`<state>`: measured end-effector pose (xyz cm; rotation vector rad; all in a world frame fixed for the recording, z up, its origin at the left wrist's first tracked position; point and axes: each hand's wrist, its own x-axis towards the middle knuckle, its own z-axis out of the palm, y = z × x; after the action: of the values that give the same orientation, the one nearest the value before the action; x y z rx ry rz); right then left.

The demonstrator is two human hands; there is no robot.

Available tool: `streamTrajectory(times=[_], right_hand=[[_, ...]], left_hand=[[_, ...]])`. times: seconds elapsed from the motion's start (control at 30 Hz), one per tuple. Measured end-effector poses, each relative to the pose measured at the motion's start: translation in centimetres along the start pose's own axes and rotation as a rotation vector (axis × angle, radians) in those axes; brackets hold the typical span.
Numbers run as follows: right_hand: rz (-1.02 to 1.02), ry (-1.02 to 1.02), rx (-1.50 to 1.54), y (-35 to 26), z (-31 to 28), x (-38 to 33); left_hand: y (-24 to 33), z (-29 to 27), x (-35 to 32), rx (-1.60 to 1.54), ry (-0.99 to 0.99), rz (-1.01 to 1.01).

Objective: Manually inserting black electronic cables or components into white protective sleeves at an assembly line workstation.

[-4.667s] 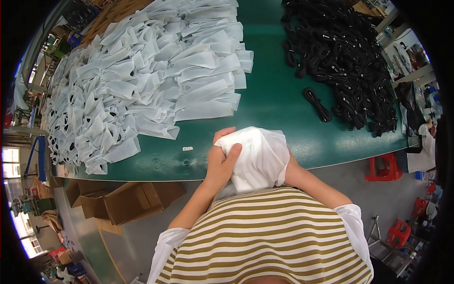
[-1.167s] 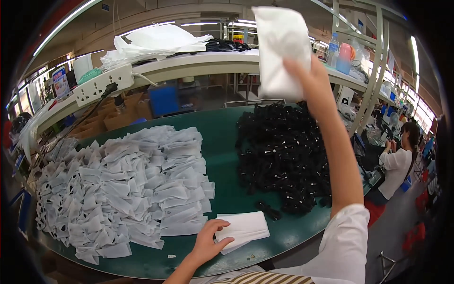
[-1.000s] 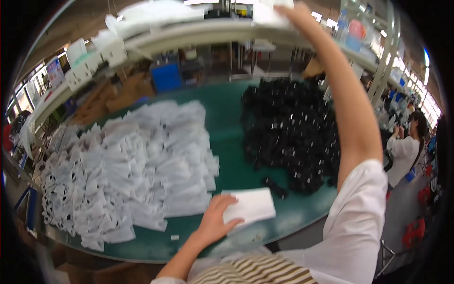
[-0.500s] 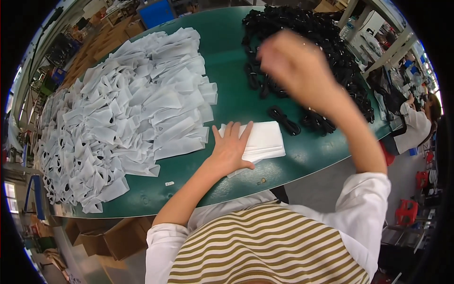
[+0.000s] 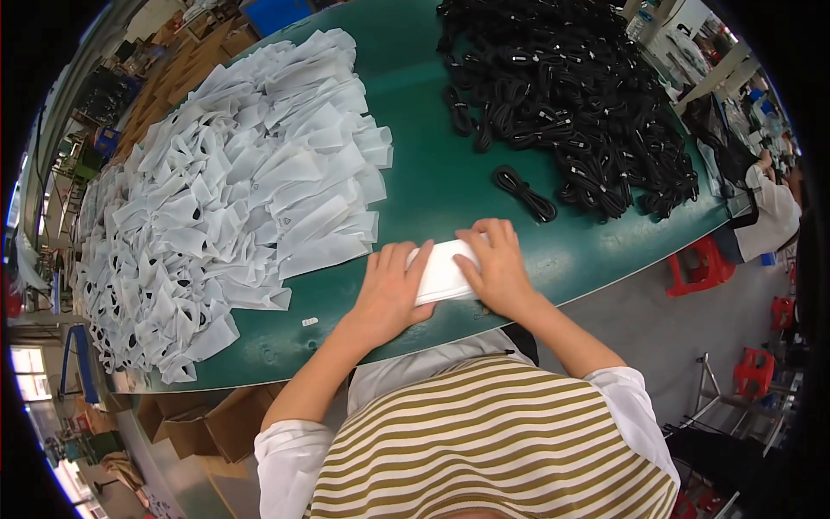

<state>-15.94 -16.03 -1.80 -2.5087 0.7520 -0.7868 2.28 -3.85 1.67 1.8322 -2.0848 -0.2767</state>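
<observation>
Table, two hands, one white bundle

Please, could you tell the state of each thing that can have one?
White stack: flat, held at both ends
Left hand: holding the left end
Right hand: holding the right end
Pale bags: heaped, overlapping
Black cables: coiled, piled
Single cable: coiled, apart from pile
Cardboard box: open

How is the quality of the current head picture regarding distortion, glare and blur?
In the head view, the near edge of the green table bends; the corners are black; a soft sheen lies on it; the window at left looks overexposed; the left hand and right hand appear fairly sharp.
</observation>
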Motion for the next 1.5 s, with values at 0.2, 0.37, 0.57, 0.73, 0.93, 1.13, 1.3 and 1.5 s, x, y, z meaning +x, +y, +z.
streamTrajectory(times=[0.2, 0.37, 0.57, 0.73, 0.93, 1.13, 1.3, 1.5], right_hand=[[0.000, 0.024, 0.095, -3.6, 1.8, -0.9], [0.017, 0.251, -0.119, 0.6, -2.4, 2.4], [0.068, 0.216, -0.502, 7.7, -4.1, 1.0], [0.211, 0.069, 0.106, 4.2, -4.0, 0.1], [0.318, 0.060, 0.469, 0.4, -4.9, -2.5], [0.145, -0.041, 0.396, -0.2, -7.1, -3.2], [0.060, -0.115, 0.331, 0.3, -7.3, -3.6], [0.192, 0.006, 0.468, 0.2, -6.1, -3.8]], left_hand=[[-0.5, -1.5, -4.4, -0.009, -0.037, -0.071], [0.6, -2.8, -5.4, 0.066, 0.122, -0.126], [3.0, -1.6, -1.7, -0.182, 0.373, -0.080], [3.5, 1.9, 0.5, -0.232, 0.359, -0.058], [3.4, 3.2, 0.8, -0.230, 0.342, -0.081], [3.9, 2.8, 0.4, -0.494, 0.351, -0.257], [4.1, 2.7, 0.3, -0.534, 0.372, -0.289], [4.9, 3.1, 1.0, -0.188, 0.395, -0.141]])
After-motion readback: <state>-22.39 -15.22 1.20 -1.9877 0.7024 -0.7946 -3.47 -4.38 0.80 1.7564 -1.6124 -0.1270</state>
